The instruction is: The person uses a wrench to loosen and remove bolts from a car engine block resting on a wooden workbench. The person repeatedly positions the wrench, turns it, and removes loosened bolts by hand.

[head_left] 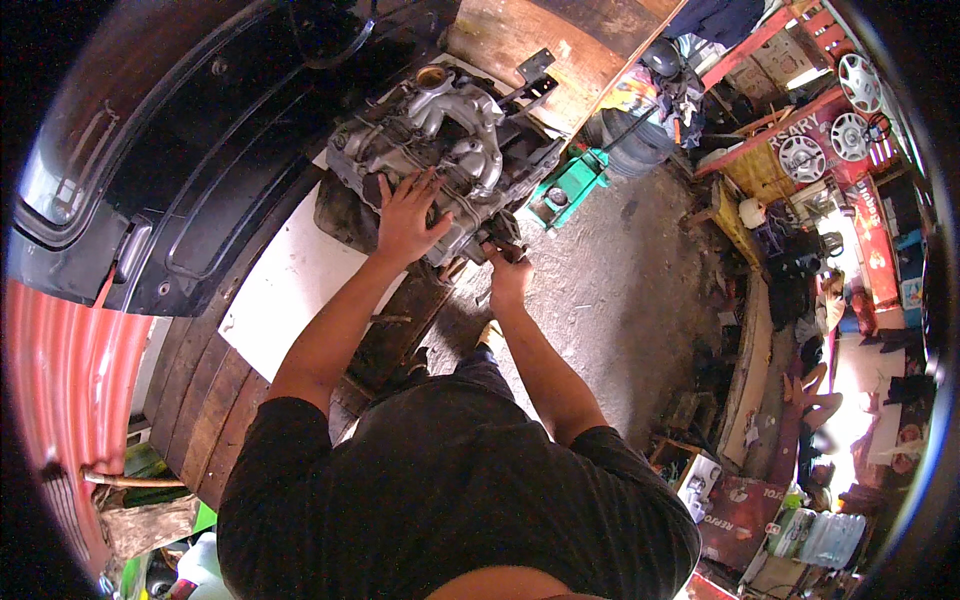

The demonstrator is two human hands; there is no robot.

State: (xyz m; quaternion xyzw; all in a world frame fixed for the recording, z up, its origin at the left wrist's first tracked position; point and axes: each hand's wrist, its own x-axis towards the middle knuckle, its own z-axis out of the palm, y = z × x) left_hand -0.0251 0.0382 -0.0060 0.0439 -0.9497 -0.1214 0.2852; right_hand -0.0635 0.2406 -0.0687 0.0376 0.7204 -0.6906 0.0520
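Note:
A grey metal car engine (455, 150) with curved intake pipes rests on the bench in front of me. My left hand (408, 215) lies on its near top side, fingers spread over the metal. At the engine's near right corner is my right hand (510, 270), its fingers curled in against a dark part there. What those fingers grip is too small and shadowed to name.
A white board (295, 275) lies beside the engine on wooden planks (215, 400). Dark vehicle panels (230, 150) stand on the left. A green tray (572, 188) is right of the engine, over the concrete floor (610, 290). Hubcaps (802, 158) hang at the far right.

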